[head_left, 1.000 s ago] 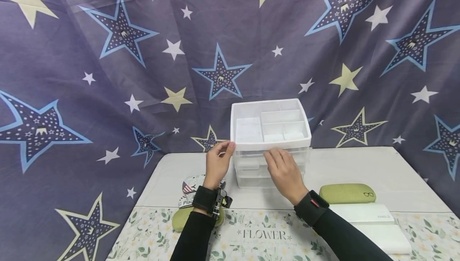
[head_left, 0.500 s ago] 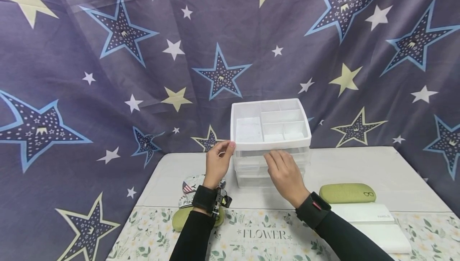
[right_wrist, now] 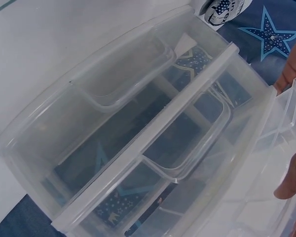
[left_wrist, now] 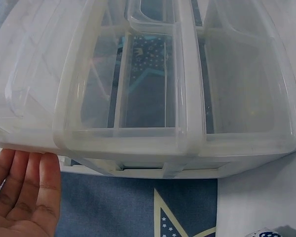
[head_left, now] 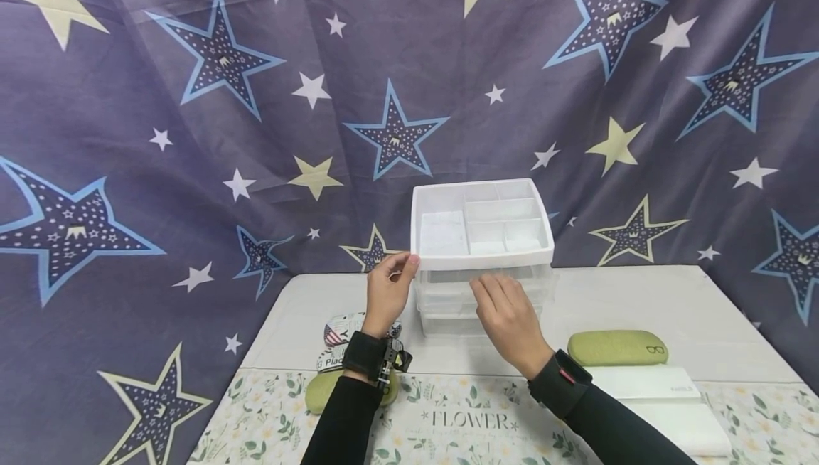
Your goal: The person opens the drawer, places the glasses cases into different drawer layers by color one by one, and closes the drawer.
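A storage box (head_left: 483, 260) with a white, divided top tray and clear drawers stands at the table's back. My left hand (head_left: 387, 294) is at the tray's front left corner, thumb toward the front; in the left wrist view its straight fingers (left_wrist: 47, 185) touch the box's side. My right hand (head_left: 510, 323), fingers curled, grips the front of the upper clear drawer (head_left: 448, 281); their tips are hidden in the head view. In the right wrist view my right thumb (right_wrist: 293, 177) shows against clear plastic. The lower drawers (right_wrist: 128, 103) have cut-out handles.
Right of the box lie a green glasses case (head_left: 617, 348) and a white flat case (head_left: 672, 412). Behind my left wrist are printed cases (head_left: 333, 360) and another green case (head_left: 322, 392). A floral mat (head_left: 473, 444) covers the near table; a star-patterned curtain (head_left: 448, 45) hangs behind.
My right hand has shifted very slightly toward me and down at the upper drawer. My left hand stays at the corner. The head view has tilted slightly.
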Tool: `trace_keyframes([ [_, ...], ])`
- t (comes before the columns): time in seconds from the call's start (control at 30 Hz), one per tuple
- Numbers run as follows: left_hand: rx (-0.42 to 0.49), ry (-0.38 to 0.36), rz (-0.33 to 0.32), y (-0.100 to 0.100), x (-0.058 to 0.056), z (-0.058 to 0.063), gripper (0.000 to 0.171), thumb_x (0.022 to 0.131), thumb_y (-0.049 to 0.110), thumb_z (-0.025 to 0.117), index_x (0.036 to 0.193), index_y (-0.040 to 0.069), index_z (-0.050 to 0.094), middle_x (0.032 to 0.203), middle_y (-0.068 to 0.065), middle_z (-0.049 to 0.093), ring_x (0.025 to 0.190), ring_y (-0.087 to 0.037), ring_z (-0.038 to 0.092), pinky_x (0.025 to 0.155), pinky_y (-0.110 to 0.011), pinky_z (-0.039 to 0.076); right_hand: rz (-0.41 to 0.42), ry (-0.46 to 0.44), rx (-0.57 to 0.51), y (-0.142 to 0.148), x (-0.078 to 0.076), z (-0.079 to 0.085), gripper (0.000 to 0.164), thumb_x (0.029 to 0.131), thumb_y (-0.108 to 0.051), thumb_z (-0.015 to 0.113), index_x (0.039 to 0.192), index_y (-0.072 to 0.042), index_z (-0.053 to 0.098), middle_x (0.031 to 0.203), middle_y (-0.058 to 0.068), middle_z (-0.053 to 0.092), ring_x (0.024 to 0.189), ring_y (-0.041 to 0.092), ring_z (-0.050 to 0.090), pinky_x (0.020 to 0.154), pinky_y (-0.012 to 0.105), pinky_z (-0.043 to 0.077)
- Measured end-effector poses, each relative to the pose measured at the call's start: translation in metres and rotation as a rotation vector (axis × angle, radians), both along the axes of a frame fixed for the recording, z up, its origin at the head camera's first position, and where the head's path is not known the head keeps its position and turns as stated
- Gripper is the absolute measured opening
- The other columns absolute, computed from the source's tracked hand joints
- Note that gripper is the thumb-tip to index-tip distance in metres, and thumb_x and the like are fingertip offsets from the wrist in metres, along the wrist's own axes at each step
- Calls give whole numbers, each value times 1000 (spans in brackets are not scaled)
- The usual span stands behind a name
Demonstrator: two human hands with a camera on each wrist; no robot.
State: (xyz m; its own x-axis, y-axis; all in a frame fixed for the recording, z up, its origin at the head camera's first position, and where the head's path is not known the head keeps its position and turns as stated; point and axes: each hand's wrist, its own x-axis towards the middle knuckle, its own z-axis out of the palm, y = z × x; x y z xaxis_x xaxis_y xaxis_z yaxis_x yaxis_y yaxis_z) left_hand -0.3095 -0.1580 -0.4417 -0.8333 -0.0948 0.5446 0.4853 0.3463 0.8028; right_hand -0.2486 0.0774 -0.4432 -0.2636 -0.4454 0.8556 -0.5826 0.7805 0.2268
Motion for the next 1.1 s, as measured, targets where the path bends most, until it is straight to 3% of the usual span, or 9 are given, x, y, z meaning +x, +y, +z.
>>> trace_keyframes([
  [0.17, 5, 6, -7, 0, 1, 0, 41, 99, 41, 69, 116, 4, 74, 103, -7, 74, 94, -21, 69, 83, -34, 58, 6, 5, -7, 0, 2, 0, 34, 82, 6, 65, 116, 9, 66, 107, 21, 68, 98, 35, 64, 88, 44, 55],
  [0.33, 16, 7, -9, 1, 1, 1, 35, 99, 34, 71, 116, 4, 74, 103, -8, 74, 92, -21, 69, 81, -31, 57, 34, 30, -26, 0, 4, -1, 31, 85, 5, 56, 114, 9, 67, 105, 21, 67, 96, 36, 64, 85, 44, 55],
  [0.5, 27, 11, -12, 2, 2, 1, 32, 99, 28, 72, 117, 2, 74, 106, -11, 73, 93, -26, 70, 83, -37, 57, 35, 49, -27, 0, 8, -1, 30, 90, 4, 49, 112, 9, 68, 103, 21, 67, 94, 36, 64, 84, 44, 55],
  [0.77, -4, 10, -11, 0, 1, 1, 35, 99, 35, 70, 116, 3, 74, 104, -8, 73, 93, -21, 69, 81, -32, 58, 44, 23, -19, 2, 15, -2, 34, 80, 6, 68, 114, 9, 68, 105, 21, 67, 97, 36, 64, 86, 44, 54],
  [1.1, 0, 12, -27, 0, 0, 1, 38, 100, 38, 69, 116, 4, 74, 103, -7, 72, 92, -20, 69, 81, -33, 58, 43, 20, -4, 3, 22, -1, 32, 82, 3, 67, 114, 10, 68, 102, 21, 68, 95, 36, 64, 84, 44, 55],
])
